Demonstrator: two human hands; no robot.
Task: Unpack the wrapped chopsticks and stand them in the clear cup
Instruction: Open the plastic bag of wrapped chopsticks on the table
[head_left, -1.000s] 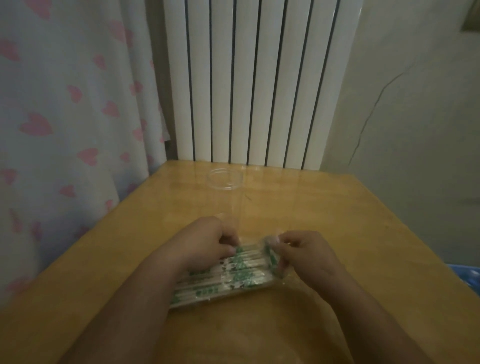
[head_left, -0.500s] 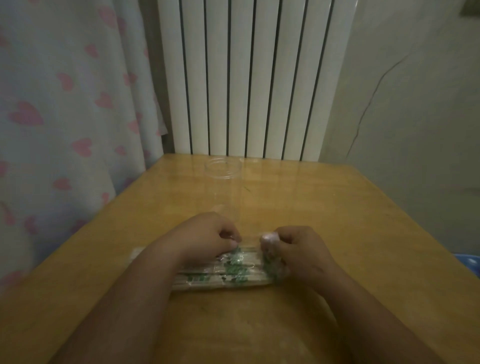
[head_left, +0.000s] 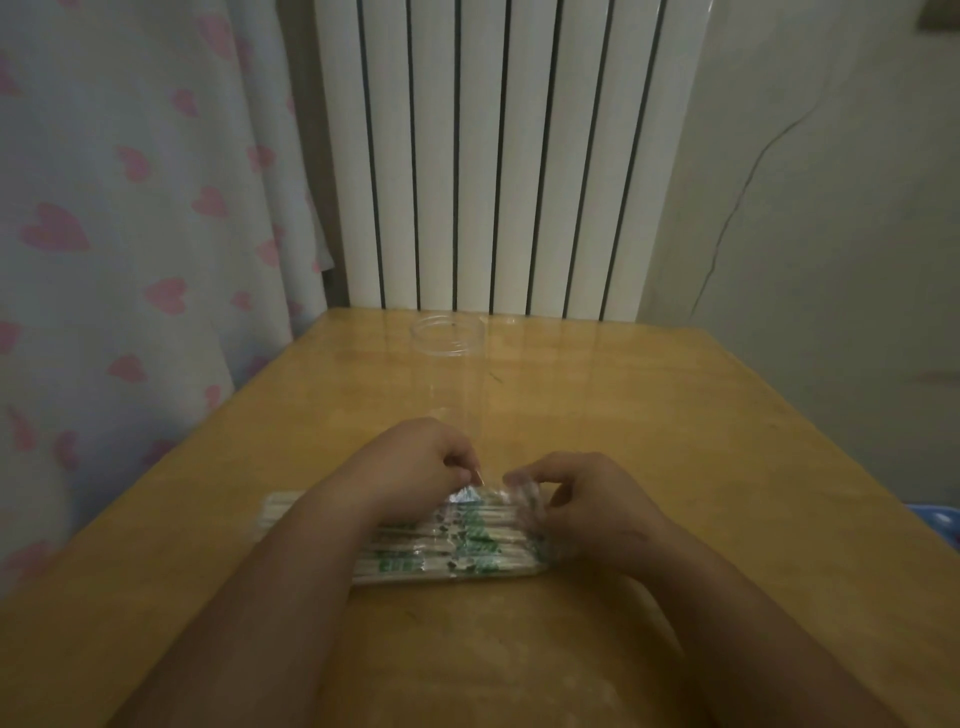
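Note:
A flat pack of wrapped chopsticks (head_left: 457, 545), pale wood with green print under clear film, lies crosswise on the wooden table (head_left: 675, 467). My left hand (head_left: 415, 462) pinches the film at the pack's top middle. My right hand (head_left: 587, 499) grips the crinkled film at the pack's right end. A tall clear cup (head_left: 449, 364) stands upright just behind my hands, with nothing inside it. My left forearm covers the middle of the pack; its left end shows beyond the arm.
A white ribbed radiator (head_left: 498, 156) stands behind the table's far edge. A curtain with pink hearts (head_left: 130, 234) hangs at the left. A blue container (head_left: 935, 527) peeks in past the table's right edge.
The pack has swung from a slant to lie level across the table. Both hands have shifted along its top edge, and the film between them is now pulled up and bunched.

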